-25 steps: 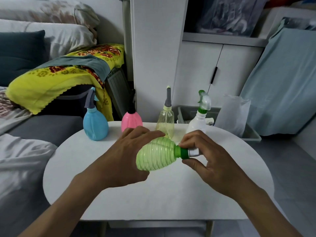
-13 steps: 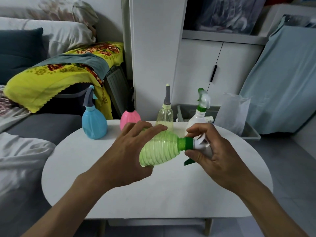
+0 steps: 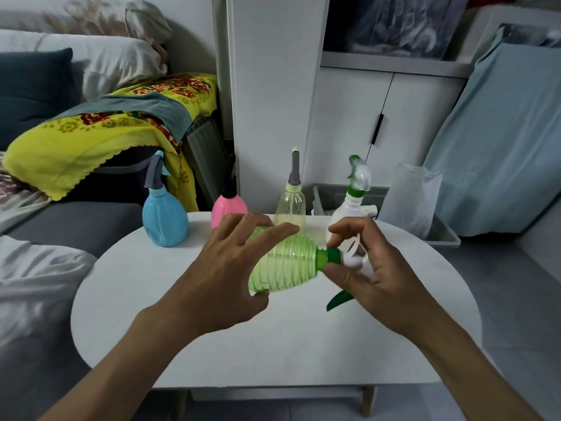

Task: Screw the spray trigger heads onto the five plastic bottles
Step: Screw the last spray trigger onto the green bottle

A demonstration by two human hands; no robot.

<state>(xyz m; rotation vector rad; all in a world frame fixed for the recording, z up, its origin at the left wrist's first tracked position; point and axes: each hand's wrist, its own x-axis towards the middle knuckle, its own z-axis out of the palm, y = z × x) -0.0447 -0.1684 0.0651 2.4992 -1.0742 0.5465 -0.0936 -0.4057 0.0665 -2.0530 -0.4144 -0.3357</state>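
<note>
I hold a ribbed light-green bottle on its side above the white table. My left hand wraps its body. My right hand grips the white spray trigger head at its dark green collar, and the green trigger lever pokes out below my palm. Along the table's far edge stand a blue bottle, a pink bottle, a clear yellowish bottle and a white bottle, each with a head on top.
A grey sofa with a yellow blanket lies to the left. White cabinets rise behind the table. A grey bin and a white plastic bag sit on the floor at the far right.
My right hand has turned on the trigger head, so the white head and green lever now show. The bottle has lifted slightly and my left fingers have shifted on its body.
</note>
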